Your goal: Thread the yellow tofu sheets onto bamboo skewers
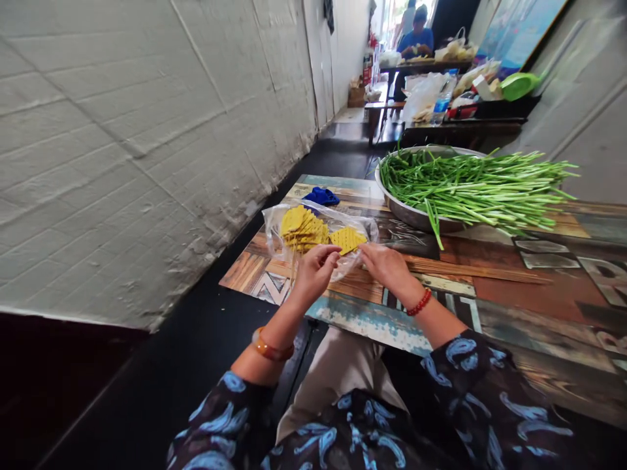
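Observation:
Several thin yellow scored slices (pixel 304 228) are stacked on a clear plastic bag (pixel 275 219), with thin sticks showing below the stack. A separate yellow slice (pixel 347 240) lies between my two hands. My left hand (pixel 316 274) has thumb and forefinger pinched close to its lower left edge; whatever they hold is too small to tell. At the right edge of that slice, the fingertips of my right hand (pixel 386 264) are pressed together on it. A bundle of thin wooden skewers (pixel 480 269) lies right of my right hand.
A metal basin (pixel 399 207) heaped with long green stalks (pixel 480 186) stands at the table's far side. Behind the bag is a blue cloth (pixel 321 196). A white wall (pixel 147 143) runs along the left. Farther back, a person in blue (pixel 416 42) sits at another table.

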### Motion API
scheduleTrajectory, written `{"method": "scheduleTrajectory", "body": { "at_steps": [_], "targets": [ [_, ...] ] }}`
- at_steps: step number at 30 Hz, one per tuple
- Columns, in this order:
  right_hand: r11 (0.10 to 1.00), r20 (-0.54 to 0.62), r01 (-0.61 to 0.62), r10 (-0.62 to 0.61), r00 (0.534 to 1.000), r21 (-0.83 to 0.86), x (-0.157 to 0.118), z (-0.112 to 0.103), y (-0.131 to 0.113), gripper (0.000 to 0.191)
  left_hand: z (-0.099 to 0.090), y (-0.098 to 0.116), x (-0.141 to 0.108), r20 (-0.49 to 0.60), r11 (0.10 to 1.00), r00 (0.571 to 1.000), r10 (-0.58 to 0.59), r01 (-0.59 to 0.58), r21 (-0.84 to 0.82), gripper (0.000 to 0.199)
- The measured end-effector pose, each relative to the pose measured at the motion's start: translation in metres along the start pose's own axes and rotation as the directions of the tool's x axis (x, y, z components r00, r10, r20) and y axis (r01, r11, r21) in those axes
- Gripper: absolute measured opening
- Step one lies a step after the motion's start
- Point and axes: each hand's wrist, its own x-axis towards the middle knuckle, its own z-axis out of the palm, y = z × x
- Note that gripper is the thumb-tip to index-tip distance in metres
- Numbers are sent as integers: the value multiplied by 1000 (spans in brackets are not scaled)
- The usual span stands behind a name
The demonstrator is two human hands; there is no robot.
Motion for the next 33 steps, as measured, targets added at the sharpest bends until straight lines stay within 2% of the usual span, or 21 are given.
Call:
{"method": "scheduleTrajectory", "body": {
  "at_steps": [3, 6, 9, 15, 20, 25, 31, 33],
  "targets": [
    [999, 20, 40, -41, 999, 21, -8, 0, 9, 31, 14, -28, 13, -12, 962, 999, 52, -46, 269, 18],
    [998, 35, 42, -44, 998, 50, -12, 1, 12, 32, 23, -42, 24, 43, 874, 995, 87, -97, 475, 22],
    [998, 53, 29, -32, 998, 61, -13, -2, 11, 32, 34, -50, 33, 77, 808, 993, 89, -117, 577, 24],
    [997, 38, 25, -28, 999, 78, -15, -9, 10, 31, 51, -67, 65, -15, 724, 999, 31, -12, 689, 37],
    [994, 6, 27, -28, 1000, 108, -14, -9, 12, 30, 56, -66, 91, 82, 631, 996, -26, -47, 774, 48],
    [991, -36, 36, -32, 999, 126, -14, -12, 13, 31, 59, -57, 103, 135, 565, 986, -99, -56, 823, 50],
    [987, -70, 50, -39, 997, 154, -14, -16, 13, 33, 53, -44, 112, 76, 578, 993, -86, -12, 816, 52],
    [985, -84, 40, -26, 996, 169, -13, -16, 13, 35, 50, -41, 114, 52, 609, 994, -92, 15, 793, 44]
  ]
}}
